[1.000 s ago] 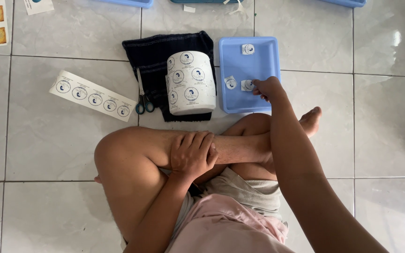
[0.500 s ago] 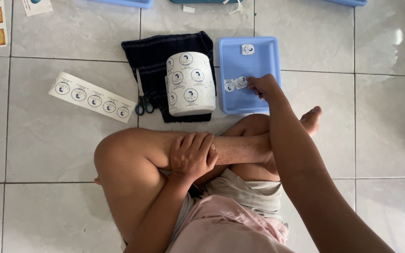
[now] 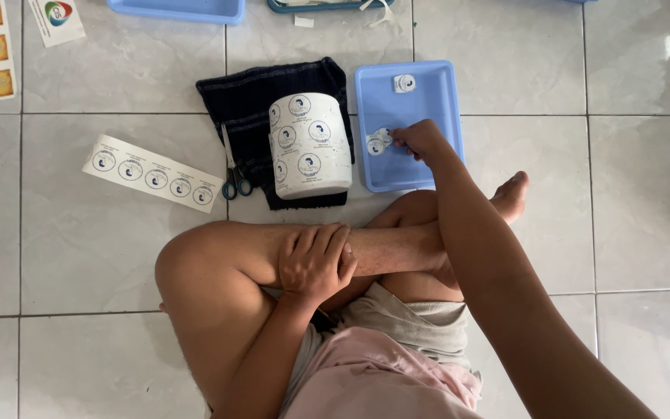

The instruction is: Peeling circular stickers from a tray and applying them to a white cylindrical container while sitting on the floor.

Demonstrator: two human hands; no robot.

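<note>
My right hand hides its fingertips, pinched on cut stickers in the blue tray; left hand clasps my shin, sticker roll beside.

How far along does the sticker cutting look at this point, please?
Done: a few cut stickers lie in the blue tray. In hand: the right hand gathers two there; the left hand rests on the shin. Left: the roll and a strip remain uncut.

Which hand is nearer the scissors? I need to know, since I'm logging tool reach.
The left. The left hand rests on the shin, below and a little right of the scissors on the floor. The right hand is farther right, over the blue tray, beyond the sticker roll.
</note>
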